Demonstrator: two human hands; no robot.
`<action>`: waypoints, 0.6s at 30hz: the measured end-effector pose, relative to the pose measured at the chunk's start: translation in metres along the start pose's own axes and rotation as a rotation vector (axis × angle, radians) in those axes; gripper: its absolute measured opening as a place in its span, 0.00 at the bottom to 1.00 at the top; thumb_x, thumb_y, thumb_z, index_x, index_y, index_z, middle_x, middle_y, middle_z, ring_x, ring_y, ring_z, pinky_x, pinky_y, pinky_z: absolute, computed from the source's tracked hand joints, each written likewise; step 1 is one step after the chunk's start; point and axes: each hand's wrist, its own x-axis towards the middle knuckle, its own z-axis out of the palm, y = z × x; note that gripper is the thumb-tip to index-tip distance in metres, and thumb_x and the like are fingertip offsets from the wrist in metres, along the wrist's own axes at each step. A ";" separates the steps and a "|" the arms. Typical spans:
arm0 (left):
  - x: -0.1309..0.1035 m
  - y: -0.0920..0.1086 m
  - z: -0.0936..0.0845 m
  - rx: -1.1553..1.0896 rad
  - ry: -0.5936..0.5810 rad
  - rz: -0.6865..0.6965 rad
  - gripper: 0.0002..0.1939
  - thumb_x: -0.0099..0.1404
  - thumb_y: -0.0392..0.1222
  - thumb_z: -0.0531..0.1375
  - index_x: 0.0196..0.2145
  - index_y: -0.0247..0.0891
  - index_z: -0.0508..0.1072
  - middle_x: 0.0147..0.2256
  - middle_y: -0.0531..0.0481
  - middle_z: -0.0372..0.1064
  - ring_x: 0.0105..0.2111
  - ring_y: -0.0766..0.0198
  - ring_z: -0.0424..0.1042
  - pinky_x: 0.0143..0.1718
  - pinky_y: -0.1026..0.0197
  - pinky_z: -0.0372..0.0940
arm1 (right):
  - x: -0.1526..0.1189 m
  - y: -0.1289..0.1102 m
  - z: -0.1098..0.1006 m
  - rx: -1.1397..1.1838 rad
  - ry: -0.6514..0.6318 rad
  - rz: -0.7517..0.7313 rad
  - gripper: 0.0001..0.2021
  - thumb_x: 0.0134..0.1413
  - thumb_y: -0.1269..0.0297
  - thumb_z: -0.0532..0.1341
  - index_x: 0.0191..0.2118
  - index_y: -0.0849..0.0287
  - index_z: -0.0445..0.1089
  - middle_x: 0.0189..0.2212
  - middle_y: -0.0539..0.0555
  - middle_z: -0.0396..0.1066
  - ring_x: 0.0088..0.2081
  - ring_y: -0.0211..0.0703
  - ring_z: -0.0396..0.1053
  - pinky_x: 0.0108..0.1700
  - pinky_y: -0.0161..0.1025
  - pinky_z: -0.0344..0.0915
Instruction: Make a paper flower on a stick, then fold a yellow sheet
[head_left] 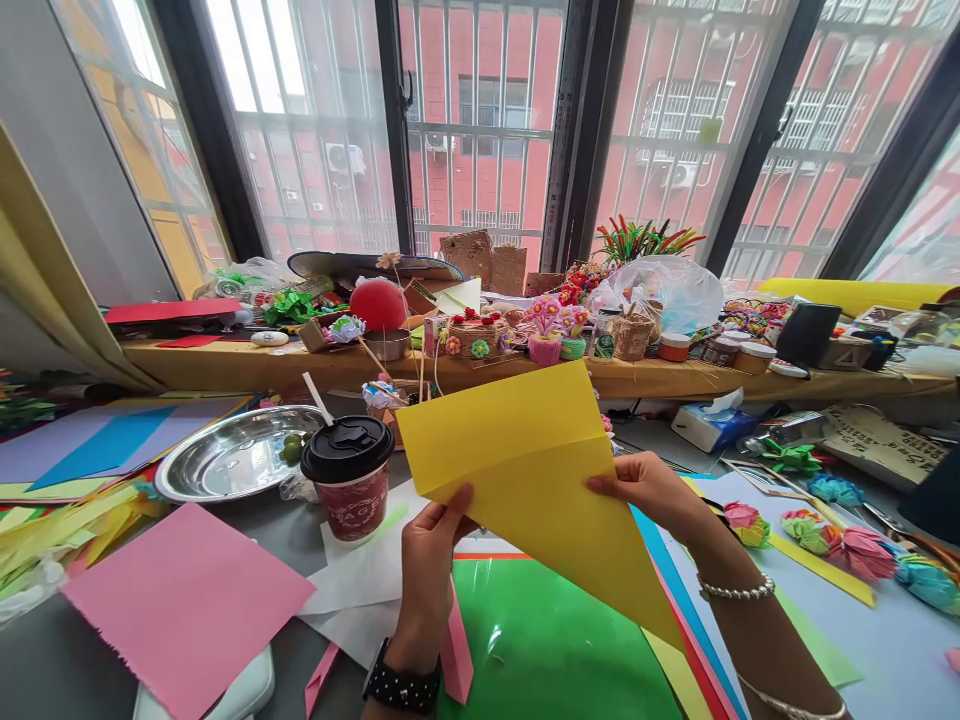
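A yellow sheet of paper [540, 470] with a crease across its upper part is held up in the air. My left hand [435, 560] pinches its lower left edge between thumb and fingers. On the right edge, near the end of the crease, my right hand [652, 490] pinches the same sheet. The paper narrows to a point at the lower right. Beneath it lies a shiny green surface [555, 640]. A pink sheet [191, 610] with a ragged edge is at the left, and pink folded strips [456, 650] lie beside my left wrist.
A lidded paper cup [352, 500] with a straw stands next to a metal dish [232, 460] left of my hands. Folded paper flowers [862, 552] and coloured sheets lie at the right. Crafts crowd the window ledge [300, 372]. A tissue box [709, 425] is behind my right hand.
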 end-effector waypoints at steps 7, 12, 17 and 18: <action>0.003 0.006 -0.005 -0.007 0.079 0.097 0.08 0.43 0.39 0.65 0.24 0.35 0.74 0.23 0.55 0.73 0.24 0.67 0.71 0.29 0.68 0.66 | 0.000 0.007 -0.010 0.016 -0.060 -0.004 0.14 0.40 0.54 0.62 0.29 0.61 0.74 0.29 0.54 0.74 0.35 0.50 0.71 0.37 0.42 0.65; 0.007 0.008 -0.008 -0.034 0.122 0.071 0.08 0.46 0.41 0.64 0.25 0.35 0.73 0.23 0.55 0.73 0.22 0.69 0.70 0.27 0.68 0.66 | 0.001 0.006 -0.008 0.027 -0.061 -0.002 0.14 0.38 0.55 0.63 0.28 0.62 0.74 0.29 0.54 0.74 0.35 0.50 0.70 0.38 0.42 0.64; -0.006 0.001 0.007 -0.015 -0.068 -0.003 0.11 0.45 0.42 0.64 0.28 0.35 0.72 0.29 0.48 0.74 0.30 0.61 0.73 0.31 0.63 0.68 | 0.005 0.006 0.005 0.073 0.007 -0.017 0.16 0.37 0.53 0.64 0.28 0.62 0.74 0.28 0.54 0.74 0.32 0.47 0.70 0.35 0.40 0.64; -0.010 -0.001 0.011 0.002 -0.099 -0.039 0.12 0.45 0.42 0.65 0.29 0.35 0.73 0.30 0.47 0.74 0.31 0.59 0.73 0.31 0.62 0.68 | 0.006 0.006 0.010 0.093 0.003 -0.025 0.16 0.37 0.53 0.64 0.28 0.62 0.74 0.28 0.54 0.74 0.32 0.47 0.70 0.35 0.40 0.64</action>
